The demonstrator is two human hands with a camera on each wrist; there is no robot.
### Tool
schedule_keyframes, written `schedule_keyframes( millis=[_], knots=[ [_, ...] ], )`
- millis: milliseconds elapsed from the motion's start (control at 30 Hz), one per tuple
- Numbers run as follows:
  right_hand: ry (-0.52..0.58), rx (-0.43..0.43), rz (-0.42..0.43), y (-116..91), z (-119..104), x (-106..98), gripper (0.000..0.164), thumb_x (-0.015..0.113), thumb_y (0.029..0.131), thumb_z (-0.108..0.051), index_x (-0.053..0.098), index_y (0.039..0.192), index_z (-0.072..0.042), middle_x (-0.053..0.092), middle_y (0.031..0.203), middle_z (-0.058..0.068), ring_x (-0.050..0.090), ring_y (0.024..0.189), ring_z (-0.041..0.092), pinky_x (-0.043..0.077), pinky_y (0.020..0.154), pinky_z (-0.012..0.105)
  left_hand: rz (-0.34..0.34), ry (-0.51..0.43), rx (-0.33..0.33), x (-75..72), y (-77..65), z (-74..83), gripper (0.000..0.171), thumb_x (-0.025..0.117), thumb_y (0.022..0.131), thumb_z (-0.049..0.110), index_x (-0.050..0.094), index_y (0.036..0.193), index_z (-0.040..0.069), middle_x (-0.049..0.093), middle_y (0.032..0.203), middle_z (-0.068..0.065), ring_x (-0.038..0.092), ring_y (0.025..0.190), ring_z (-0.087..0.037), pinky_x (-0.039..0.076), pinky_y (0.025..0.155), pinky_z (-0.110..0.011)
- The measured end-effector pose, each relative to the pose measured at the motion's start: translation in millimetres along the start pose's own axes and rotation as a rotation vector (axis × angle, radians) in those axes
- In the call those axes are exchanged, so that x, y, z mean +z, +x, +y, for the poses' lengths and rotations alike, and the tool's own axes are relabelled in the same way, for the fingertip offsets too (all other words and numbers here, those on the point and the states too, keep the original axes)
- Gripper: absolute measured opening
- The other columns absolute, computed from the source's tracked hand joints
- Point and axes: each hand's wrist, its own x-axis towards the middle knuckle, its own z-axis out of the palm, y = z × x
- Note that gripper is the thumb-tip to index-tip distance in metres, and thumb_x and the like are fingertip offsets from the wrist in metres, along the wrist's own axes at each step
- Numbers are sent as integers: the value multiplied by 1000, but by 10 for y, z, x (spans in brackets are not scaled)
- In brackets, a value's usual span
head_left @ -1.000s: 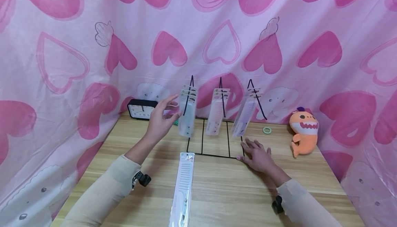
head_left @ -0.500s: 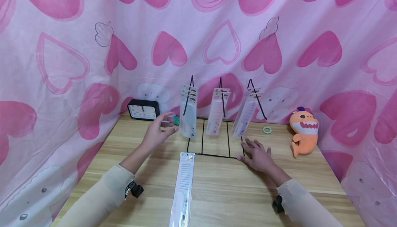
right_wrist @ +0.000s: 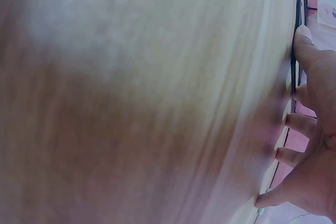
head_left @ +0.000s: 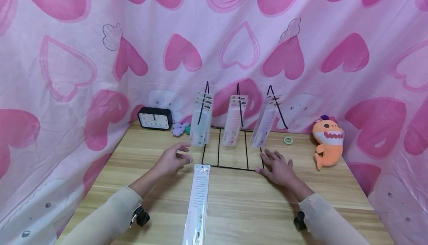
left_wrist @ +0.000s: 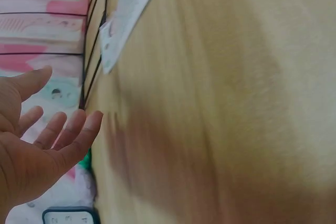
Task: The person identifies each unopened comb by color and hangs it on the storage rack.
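My left hand (head_left: 171,159) hovers above the table with loosely bent fingers, holding nothing. Just ahead of it, green packaged combs (head_left: 201,120) hang from the left hook of a black wire rack (head_left: 232,167). Pink packaged combs (head_left: 234,122) hang on the middle hook and purple packaged combs (head_left: 264,124) on the right one. With fingers spread, my right hand (head_left: 276,167) rests at the rack base's front right corner; in the right wrist view its thumb (right_wrist: 304,40) touches the black wire. A packaged comb (head_left: 197,204) lies flat on the table in front of the rack.
A black clock (head_left: 155,118) stands at the back left, beside a small purple toy (head_left: 179,129). Right of the rack lie a green ring (head_left: 288,140) and an orange shark plush (head_left: 327,142). A pink heart-patterned curtain (head_left: 187,14) surrounds the wooden table (head_left: 240,208).
My left hand has drawn back and down from the green combs, uncovering the clock and purple toy. The green combs have swung slightly. My right hand has stayed in place.
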Motion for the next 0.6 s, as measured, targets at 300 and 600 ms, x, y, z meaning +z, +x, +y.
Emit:
schedule_keyframes(
  millis=[300, 600],
  knots=[
    [4, 0, -1, -14, 7, 1, 80, 64, 106, -65, 50, 167, -16, 40, 178, 18, 32, 162, 58, 15, 113, 100, -52, 76, 7, 204, -74, -37, 60, 87, 96, 13, 65, 151, 8, 71, 139, -14, 71, 116, -27, 66, 71, -35],
    [28, 5, -15, -1, 19, 7, 82, 65, 105, -67, 49, 168, -17, 38, 179, 17, 28, 163, 57, 11, 112, 101, -102, 319, 53, 310, -66, -46, 53, 93, 92, 20, 75, 141, 12, 68, 116, -3, 61, 100, -18, 58, 83, -34]
  ],
)
